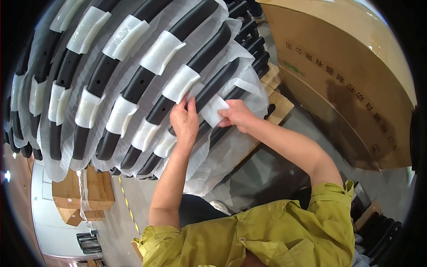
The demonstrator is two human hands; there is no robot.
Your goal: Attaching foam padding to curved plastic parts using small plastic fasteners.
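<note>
A small white foam sheet (214,111) lies around a black curved bar (218,82) near the right side of the stack. My right hand (238,115) pinches the sheet's right end between thumb and fingers. On the bar's other side, my left hand (184,119) is closed, thumb and fingertips together at the sheet's left end; part of that grip is hidden. Just left of it, another black bar (161,110) carries two white foam wraps, the upper wrap (180,83) close to my left fingertips.
Several more foam-wrapped black bars (91,84) lie in rows on thin white sheeting (195,178). A wooden pallet (280,107) shows under the stack's right side. A large cardboard box (329,80) stands at right. More cartons (84,191) and yellow-black floor tape (129,207) are at lower left.
</note>
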